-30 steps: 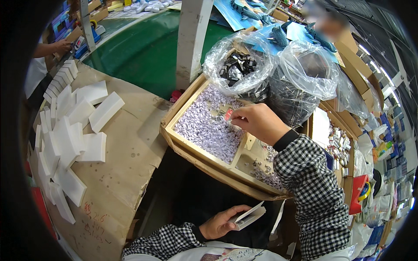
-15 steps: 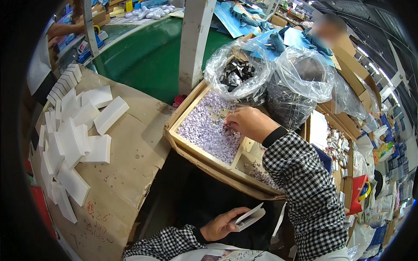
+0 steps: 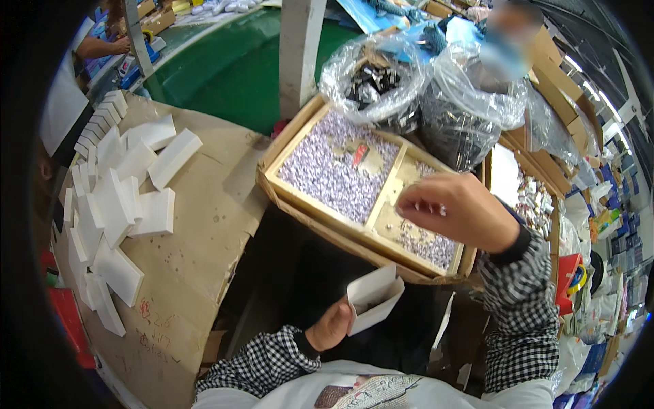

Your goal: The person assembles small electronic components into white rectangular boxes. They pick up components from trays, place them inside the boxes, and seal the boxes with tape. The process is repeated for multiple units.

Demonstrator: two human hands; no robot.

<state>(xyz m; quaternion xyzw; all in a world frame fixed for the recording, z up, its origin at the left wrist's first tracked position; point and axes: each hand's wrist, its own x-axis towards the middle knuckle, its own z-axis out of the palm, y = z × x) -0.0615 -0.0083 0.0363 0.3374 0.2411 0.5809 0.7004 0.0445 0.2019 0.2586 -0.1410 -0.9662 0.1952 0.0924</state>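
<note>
An open white box is clasped in the left hand, held low, in front of the two-part wooden tray! Well apart from it, the right hand is poised, fingers curled, over the tray's right compartment; whether anything is pinched there cannot be told through the blur. Small pale lilac pieces are spread across the left compartment, and white boxes are heaped at far left.
</note>
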